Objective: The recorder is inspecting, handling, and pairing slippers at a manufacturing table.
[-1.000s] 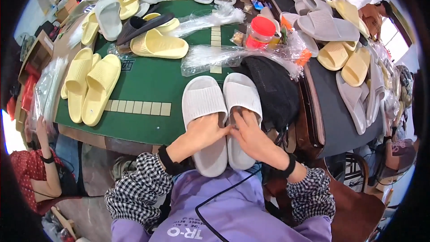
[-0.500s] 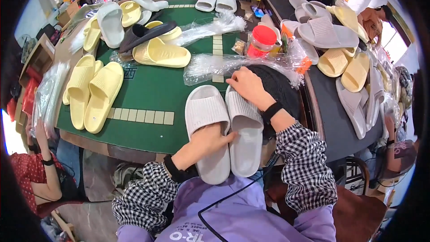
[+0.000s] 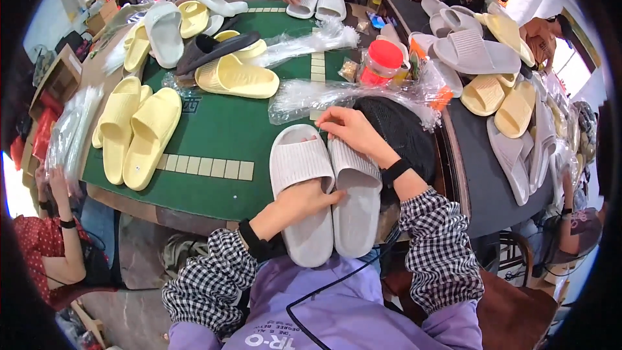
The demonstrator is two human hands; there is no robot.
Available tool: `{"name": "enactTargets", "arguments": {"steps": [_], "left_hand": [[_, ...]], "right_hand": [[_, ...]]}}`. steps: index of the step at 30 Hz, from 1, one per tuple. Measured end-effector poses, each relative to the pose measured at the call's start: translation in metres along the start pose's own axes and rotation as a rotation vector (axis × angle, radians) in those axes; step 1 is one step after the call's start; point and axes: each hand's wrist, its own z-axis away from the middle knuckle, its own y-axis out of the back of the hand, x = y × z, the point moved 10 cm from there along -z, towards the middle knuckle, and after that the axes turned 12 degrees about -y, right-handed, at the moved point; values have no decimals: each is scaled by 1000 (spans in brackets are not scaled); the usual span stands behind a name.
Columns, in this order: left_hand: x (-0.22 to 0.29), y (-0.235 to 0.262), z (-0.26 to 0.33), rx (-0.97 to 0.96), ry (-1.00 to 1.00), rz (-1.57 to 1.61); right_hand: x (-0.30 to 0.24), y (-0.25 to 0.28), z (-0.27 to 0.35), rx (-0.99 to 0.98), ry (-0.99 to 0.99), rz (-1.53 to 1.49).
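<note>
A pair of light grey slippers stands side by side at the table's front edge, toes away from me, heels against my purple top. My left hand [image 3: 295, 206] reaches under the strap of the left slipper [image 3: 311, 241], its fingers hidden inside. Its thumb presses across onto the right slipper [image 3: 358, 217]. Over the toes, my right hand [image 3: 353, 131] has its fingertips pinched between the two slippers. A thin clear strand seems to be at those fingertips, too small to name surely. Just beyond lies a bag of clear plastic strands [image 3: 311, 98].
Yellow slippers [image 3: 152, 136] lie left on the green table [image 3: 214, 139]. A red-lidded jar [image 3: 383, 61] and black mesh item [image 3: 408, 133] stand beyond my right hand. More grey and yellow slippers [image 3: 476, 52] cover the dark right-hand table. Other people sit around.
My right hand's fingers have drawn together and shifted slightly left, toward the gap between the toes. My left hand stays in place. Across the table, a person's hand has reached down to a pale slipper pair.
</note>
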Motion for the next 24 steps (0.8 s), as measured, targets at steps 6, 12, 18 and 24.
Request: {"name": "enactTargets", "arguments": {"steps": [6, 12, 18, 24], "left_hand": [[2, 1, 2, -38, -10, 5], [17, 5, 12, 122, -201, -151], [20, 5, 25, -1, -94, -203], [68, 21, 74, 187, -486, -428]], "right_hand": [[2, 6, 5, 6, 14, 43], [17, 24, 32, 26, -25, 5], [39, 29, 40, 223, -51, -238], [28, 28, 48, 348, -49, -51]]}}
